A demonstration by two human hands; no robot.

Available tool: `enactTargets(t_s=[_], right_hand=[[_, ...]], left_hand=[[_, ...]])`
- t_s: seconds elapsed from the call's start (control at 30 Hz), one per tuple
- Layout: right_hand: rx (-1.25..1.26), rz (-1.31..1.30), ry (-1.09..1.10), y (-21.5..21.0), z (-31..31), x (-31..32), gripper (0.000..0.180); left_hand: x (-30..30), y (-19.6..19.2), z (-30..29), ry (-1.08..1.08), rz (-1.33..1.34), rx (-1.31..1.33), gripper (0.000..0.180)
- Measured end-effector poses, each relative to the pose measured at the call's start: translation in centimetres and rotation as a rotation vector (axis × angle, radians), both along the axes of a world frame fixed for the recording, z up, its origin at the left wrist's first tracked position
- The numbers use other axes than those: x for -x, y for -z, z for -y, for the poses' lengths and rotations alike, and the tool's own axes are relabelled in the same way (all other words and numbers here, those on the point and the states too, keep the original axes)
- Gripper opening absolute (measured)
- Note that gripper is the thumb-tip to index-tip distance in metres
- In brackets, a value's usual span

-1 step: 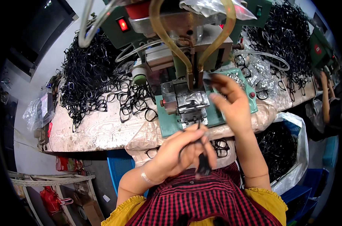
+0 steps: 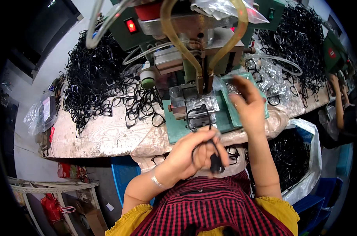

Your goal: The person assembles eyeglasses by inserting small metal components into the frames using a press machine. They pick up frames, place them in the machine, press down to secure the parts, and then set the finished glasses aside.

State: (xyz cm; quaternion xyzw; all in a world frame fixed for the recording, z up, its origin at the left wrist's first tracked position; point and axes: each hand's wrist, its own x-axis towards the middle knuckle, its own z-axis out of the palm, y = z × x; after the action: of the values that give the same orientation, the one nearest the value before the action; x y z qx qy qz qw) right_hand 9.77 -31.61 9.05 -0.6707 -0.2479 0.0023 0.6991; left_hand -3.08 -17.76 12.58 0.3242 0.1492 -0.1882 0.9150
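My left hand is closed around a black eyeglass frame, just in front of the machine. The frame's upper part stands against the metal jig of the green bench press. A blurred black piece shows under my left fingers; its kind is hard to make out. My right hand hovers over the green tray of small shiny parts, thumb and curled fingers apart. Motion smears its fingertips, and nothing shows between them. Two brass-coloured tips with yellowish hoses point down above the jig.
Heaps of black eyeglass frames cover the bench at left, with another heap at back right. A white-lined sack of black frames stands at right. Clear plastic bags lie beyond the tray. Another person's arm shows far right.
My right hand has moved right, away from the press tips and over the tray. In my left hand the eyeglass frame now shows more plainly against the jig.
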Motion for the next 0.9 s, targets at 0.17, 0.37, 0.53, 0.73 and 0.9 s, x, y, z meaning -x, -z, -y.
enactTargets(t_s=[0.17,0.37,0.53,0.73,0.9], right_hand=[[0.133,-0.032,0.518,7.6,6.1,-4.0,0.041],[0.908,0.478,0.574,10.6,5.8,-3.7,0.028],[0.795,0.461,0.581,9.8,3.1,-4.8,0.012],[0.652,0.514,0.573,9.5,3.8,-4.8,0.013],[0.367,0.375,0.421,8.2,1.2,-6.7,0.014]], left_hand=[[-2.0,2.3,0.4,-0.031,0.015,-0.021,0.020],[-2.2,4.9,-0.1,0.027,0.139,0.103,0.026],[2.8,7.1,-1.4,0.077,0.212,-0.129,0.038],[5.4,4.9,-10.0,-0.939,0.345,-1.546,0.012],[-2.0,9.9,-19.2,-0.542,0.385,-2.396,0.021]])
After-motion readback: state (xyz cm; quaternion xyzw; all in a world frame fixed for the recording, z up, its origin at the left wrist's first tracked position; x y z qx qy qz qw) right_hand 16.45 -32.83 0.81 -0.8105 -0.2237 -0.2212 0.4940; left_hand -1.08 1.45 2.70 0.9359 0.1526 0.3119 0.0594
